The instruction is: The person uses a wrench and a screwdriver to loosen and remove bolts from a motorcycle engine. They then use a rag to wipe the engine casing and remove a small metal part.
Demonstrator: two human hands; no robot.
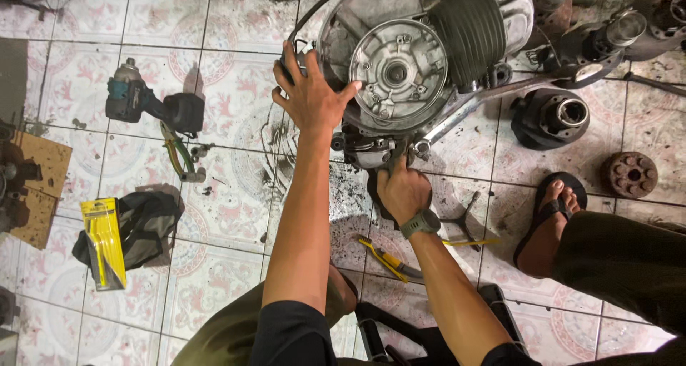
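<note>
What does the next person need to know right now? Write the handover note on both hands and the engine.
Left hand: open, palm flat on the left edge of the engine, steadying it on the tiled floor.
Right hand: closed in a grip at the underside of the engine; what it holds is hidden by the fingers.
Round metal cover plate is on the engine, facing up.
Within reach: yellow-handled pliers below the right wrist, cordless impact driver to the left, long wrench leaning across the engine.
Loose cylinder and gear lie to the right, so the engine is partly stripped.
</note>
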